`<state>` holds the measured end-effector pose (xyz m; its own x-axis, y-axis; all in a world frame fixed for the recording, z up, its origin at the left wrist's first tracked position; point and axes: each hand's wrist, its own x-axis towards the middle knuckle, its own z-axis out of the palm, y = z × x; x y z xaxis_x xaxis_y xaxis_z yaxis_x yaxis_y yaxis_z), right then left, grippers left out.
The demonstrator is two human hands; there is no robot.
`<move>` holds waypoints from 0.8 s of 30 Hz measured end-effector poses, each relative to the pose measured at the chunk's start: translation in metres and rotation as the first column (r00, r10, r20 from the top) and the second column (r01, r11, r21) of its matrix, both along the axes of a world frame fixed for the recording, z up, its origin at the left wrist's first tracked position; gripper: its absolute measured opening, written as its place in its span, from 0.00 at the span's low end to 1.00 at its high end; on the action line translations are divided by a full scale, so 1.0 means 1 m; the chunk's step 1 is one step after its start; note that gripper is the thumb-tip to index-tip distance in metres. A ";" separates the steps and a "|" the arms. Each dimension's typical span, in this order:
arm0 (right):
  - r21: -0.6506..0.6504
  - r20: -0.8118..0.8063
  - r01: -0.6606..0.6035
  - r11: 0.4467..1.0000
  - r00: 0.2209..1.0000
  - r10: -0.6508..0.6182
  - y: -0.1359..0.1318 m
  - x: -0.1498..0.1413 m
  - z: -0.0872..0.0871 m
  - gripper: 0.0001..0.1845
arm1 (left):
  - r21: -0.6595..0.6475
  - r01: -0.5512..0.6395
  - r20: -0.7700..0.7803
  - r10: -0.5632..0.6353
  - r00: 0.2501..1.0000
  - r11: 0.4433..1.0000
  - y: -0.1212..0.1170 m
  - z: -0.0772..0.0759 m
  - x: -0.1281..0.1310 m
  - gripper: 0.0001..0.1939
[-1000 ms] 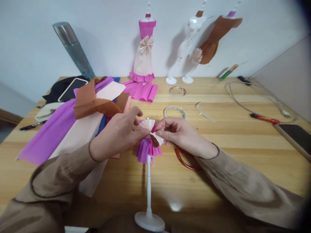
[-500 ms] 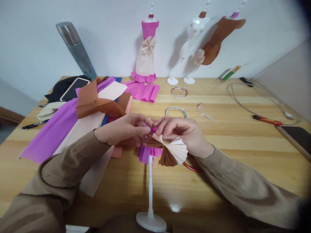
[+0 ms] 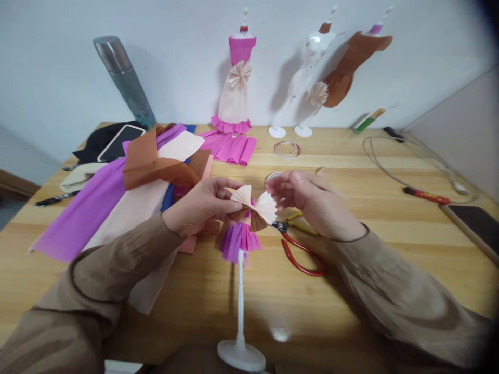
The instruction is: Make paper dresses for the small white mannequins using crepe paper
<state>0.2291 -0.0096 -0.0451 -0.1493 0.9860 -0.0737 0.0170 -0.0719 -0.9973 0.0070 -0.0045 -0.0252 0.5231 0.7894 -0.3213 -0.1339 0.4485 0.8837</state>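
My left hand (image 3: pixel 200 206) pinches the left side of a pleated paper bow (image 3: pixel 266 209), cream on top and brown below. The bow is at the front of a small mannequin on a white stand (image 3: pixel 240 296). Below the bow hangs a pleated purple and pink paper skirt (image 3: pixel 239 242); most of the upper figure is hidden by the bow and my fingers. Just right of the bow, my right hand (image 3: pixel 314 202) is raised with its fingers loosely apart and nothing visible in them. Red and yellow handled scissors (image 3: pixel 302 259) lie on the table beneath it.
Crepe paper sheets (image 3: pixel 89 208) are piled at left, near a phone (image 3: pixel 120 143) and a tilted bottle (image 3: pixel 127 83). Dressed mannequins (image 3: pixel 236 96) stand along the wall. A tape roll (image 3: pixel 287 149), a cable (image 3: pixel 419 150), a red tool (image 3: pixel 427 196) and another phone (image 3: pixel 473 223) lie rightward.
My right hand has come off the bow and moved up and right, uncovering the scissors. The bow has shifted up and left against the figure, in my left hand.
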 end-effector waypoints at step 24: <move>0.315 0.177 -0.103 0.944 0.983 0.048 -0.017 -0.025 0.006 0.10 | 0.093 0.179 -0.087 -0.171 0.981 0.980 -0.017 0.000 0.017 0.07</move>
